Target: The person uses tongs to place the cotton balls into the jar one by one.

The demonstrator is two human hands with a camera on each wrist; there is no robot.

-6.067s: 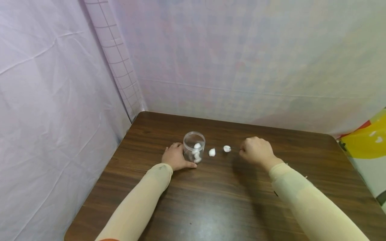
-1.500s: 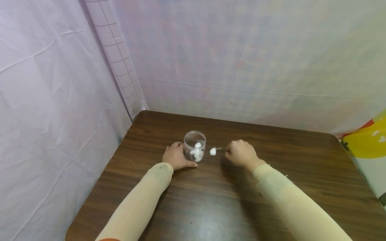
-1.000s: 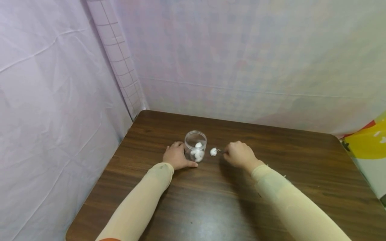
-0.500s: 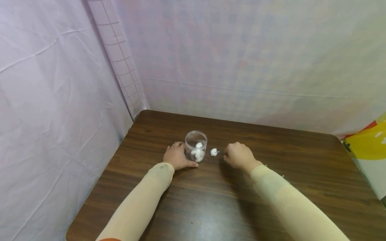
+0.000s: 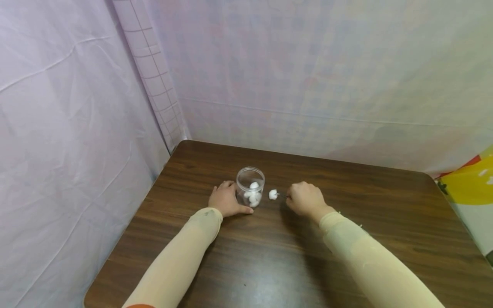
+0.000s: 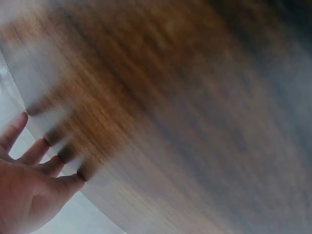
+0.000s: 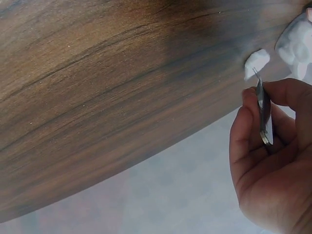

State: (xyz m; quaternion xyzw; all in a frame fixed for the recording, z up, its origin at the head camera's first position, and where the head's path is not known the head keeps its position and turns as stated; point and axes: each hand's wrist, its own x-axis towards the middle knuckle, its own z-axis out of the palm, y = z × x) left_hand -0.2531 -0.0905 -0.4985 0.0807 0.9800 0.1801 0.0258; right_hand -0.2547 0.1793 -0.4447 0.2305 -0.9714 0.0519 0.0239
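A clear, open-topped jar (image 5: pixel 250 176) stands upright on the table in the head view, with several white cotton balls (image 5: pixel 254 197) inside. My left hand (image 5: pixel 226 201) holds the jar low at its left side, thumb lying across its front. To the jar's right lies a single cotton ball (image 5: pixel 273 194). My right hand (image 5: pixel 307 199) pinches metal tweezers (image 7: pixel 263 112) between thumb and fingers. Their thin tips point left and overlap the edge of the loose cotton ball (image 7: pixel 257 62) in the right wrist view. I cannot tell whether they grip it.
The brown wood-grain table (image 5: pixel 250 261) has rounded far corners. A pale patterned curtain (image 5: pixel 300 77) hangs behind it and a white cloth (image 5: pixel 69 162) on the left. Something yellow and red (image 5: pixel 467 182) shows beyond the right edge.
Since the oldest frame, my right hand has moved left. One of two loose cotton balls has left the table; the jar looks fuller. In the last half second almost nothing has moved.
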